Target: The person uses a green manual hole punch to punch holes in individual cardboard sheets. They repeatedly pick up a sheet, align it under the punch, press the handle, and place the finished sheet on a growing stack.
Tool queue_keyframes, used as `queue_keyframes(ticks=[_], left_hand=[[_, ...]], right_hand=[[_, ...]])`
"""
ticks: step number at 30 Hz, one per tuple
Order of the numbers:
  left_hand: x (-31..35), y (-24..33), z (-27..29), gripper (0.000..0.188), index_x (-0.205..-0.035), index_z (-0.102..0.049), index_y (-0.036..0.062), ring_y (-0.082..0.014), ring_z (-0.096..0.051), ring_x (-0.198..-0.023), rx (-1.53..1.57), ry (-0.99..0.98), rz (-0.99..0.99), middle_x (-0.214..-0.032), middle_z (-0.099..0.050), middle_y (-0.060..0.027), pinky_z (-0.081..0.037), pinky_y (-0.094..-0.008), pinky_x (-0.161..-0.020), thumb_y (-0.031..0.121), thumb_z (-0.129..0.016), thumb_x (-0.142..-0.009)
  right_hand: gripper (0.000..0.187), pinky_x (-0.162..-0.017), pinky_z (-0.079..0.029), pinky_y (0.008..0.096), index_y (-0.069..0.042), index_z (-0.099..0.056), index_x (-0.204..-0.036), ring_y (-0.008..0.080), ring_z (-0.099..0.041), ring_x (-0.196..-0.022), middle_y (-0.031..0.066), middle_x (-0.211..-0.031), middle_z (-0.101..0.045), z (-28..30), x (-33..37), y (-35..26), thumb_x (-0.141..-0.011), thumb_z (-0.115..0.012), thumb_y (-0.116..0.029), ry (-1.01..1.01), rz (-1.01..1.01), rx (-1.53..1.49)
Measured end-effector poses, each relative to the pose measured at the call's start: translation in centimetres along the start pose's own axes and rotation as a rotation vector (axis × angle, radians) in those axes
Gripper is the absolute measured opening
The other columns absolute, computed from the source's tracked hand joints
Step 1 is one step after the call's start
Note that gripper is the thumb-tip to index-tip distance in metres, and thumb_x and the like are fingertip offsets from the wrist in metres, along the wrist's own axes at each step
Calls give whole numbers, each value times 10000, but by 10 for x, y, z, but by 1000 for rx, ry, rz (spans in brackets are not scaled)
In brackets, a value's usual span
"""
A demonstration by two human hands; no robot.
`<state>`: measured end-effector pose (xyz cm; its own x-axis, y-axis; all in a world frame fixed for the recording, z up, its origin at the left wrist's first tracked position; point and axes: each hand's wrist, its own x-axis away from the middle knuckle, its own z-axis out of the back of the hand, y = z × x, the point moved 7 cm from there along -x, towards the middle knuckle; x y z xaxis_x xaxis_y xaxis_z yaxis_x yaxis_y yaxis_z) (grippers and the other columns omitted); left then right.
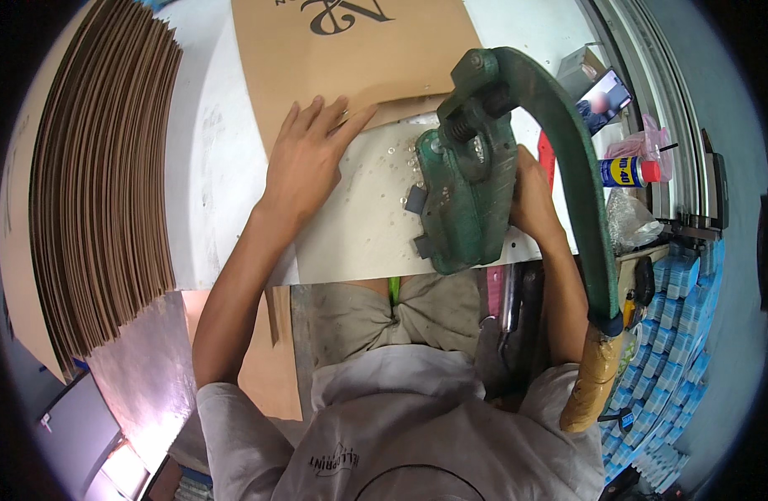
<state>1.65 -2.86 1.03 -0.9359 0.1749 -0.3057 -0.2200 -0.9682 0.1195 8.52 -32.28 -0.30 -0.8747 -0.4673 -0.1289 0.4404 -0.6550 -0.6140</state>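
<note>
A green metal hand press (467, 196) with a long curved lever (591, 159) stands in front of me, its handle wrapped in tan tape. Under and beside it is a cream board (351, 225) with several small metal rings scattered near the press. Beyond lies a brown kraft sheet or flat bag (351, 63) with black print, its near edge slightly lifted by the press. My left hand (309, 159) lies with fingers spread at that near edge, holding nothing. Beside the press's right side is my right hand (533, 196); the press hides its fingers.
A tall stack of folded brown card (104, 184) stands at the left. On the right are a phone (605, 102) with a lit screen, a blue-and-yellow spray can (628, 172) with a red cap, clear plastic wrap (630, 219) and blue bundled pieces (664, 351).
</note>
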Motion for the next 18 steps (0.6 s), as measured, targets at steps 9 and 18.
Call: queue_keyframes(ticks=[9, 18], left_hand=[[-19, 12, -12, 472, -1215, -731, 118, -340, -702, -1152, 154, 197, -91, -1336, -688, -88, -593, -406, -927, -33, -662, -772], [-37, 30, -7, 457, -1167, -723, 48, -301, -715, -1050, 395, 194, -10, -1270, -711, -74, -584, -425, -897, -93, -601, -750]], right_hand=[[375, -879, -522, 337, 35, -665, -1180, 183, -651, -943, 100, -1090, -724, -42, -36, -12, -851, -759, -117, -121, -100, -681], [208, -672, -600, 305, 49, -705, -1124, 163, -706, -763, 106, -958, -745, -29, -36, -28, -956, -666, -68, 74, -594, -1032]])
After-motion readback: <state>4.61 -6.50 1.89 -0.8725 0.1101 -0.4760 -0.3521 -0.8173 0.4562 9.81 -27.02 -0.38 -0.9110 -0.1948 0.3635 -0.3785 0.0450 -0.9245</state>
